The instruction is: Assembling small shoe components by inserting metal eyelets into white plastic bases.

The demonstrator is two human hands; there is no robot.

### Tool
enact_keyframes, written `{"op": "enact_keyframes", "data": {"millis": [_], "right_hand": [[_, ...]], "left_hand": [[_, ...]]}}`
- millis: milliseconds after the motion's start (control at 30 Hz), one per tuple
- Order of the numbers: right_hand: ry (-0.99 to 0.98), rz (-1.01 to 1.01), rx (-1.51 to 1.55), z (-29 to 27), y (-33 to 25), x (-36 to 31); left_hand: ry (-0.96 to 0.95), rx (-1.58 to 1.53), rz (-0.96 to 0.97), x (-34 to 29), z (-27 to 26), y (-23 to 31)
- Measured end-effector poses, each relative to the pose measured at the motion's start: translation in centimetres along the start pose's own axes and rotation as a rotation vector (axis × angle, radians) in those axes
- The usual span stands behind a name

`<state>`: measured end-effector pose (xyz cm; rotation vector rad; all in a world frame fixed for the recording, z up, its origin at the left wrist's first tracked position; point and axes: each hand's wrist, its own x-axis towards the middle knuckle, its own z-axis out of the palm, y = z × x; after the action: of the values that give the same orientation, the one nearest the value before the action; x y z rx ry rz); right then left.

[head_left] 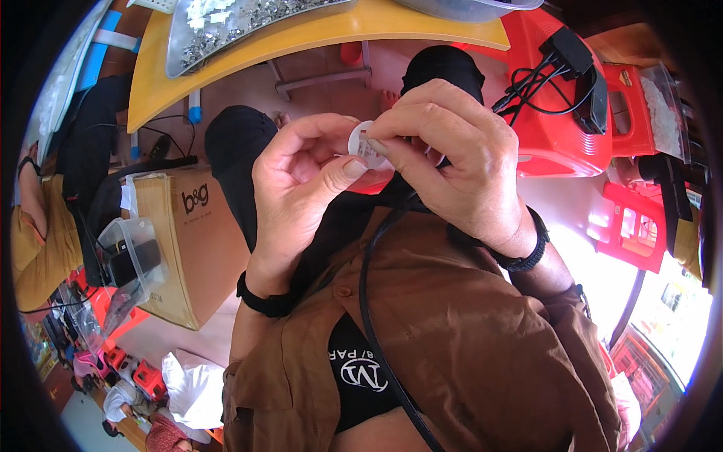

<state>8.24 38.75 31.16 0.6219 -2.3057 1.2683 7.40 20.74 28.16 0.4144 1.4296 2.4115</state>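
Two hands meet on one small white disc [364,143], held up in front of the chest, above the lap. Left hand [301,177]: thumb and forefinger closed on the disc's left rim. Right hand [459,162]: fingers [399,124] pinched on the disc's upper right part, covering much of it (a small red mark shows on the face; detail too small to tell). Both wrists carry black bands. A black cable [376,316] runs down over the brown shirt [467,331], below the hands. Behind the hands, dark-trousered knees. Further out: a yellow desk [316,38] at top, carrying a tray of small metal and white parts [233,22]. Red stools [557,135] stand right, one bearing a black adapter with leads [568,53]. A cardboard box [184,241] sits left, a clear plastic tub [132,252] just beside it.
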Motion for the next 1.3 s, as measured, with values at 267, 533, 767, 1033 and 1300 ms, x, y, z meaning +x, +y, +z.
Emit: {"op": "enact_keyframes", "data": {"millis": [267,533,767,1033,1300], "right_hand": [[0.117,-0.129,-0.117,1.0,0.4,-0.6],[0.063,-0.004,-0.07,0.4,0.1,-0.8],[0.084,-0.128,-0.148,0.6,0.3,-1.0],[0.059,0.09,-0.125,0.8,-1.0,-1.3],[0.104,-0.132,-0.245,1.4,-0.2,-1.6]], "left_hand": [[-0.003,0.034,-0.04,-0.1,0.4,0.2],[0.033,0.104,0.032,-0.3,0.9,0.3],[0.026,0.131,0.04,-0.5,1.0,0.2],[0.112,0.195,0.087,-0.4,1.8,0.0],[0.106,0.108,0.108,-0.6,1.7,-0.3]]}}
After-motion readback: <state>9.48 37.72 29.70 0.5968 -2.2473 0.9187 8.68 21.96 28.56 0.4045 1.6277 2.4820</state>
